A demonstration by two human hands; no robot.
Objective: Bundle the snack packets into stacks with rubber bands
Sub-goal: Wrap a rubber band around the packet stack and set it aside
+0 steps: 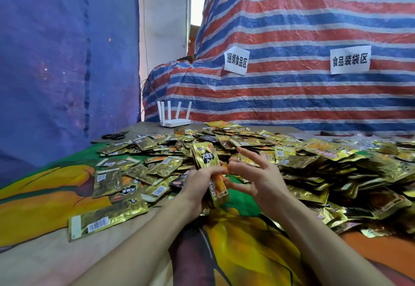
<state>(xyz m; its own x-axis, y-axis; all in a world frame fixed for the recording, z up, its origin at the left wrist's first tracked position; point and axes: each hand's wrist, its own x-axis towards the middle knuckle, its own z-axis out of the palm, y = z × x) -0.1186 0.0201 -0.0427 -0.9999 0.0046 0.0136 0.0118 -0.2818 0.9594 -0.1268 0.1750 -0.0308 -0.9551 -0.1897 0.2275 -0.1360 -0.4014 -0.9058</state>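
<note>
My left hand grips a stack of gold snack packets, held upright in front of me with its fingers curled round the middle. Just to the right, my right hand has its fingers spread, and its thumb and fingertips are at the stack's edge where something small and orange shows; I cannot tell whether that is a rubber band. A large heap of loose gold packets covers the table behind and to the right of both hands.
Loose packets lie flat at the left on a colourful cloth. Black scissors and a white router sit at the far edge. A striped tarp with paper signs rises behind; a blue tarp hangs at left.
</note>
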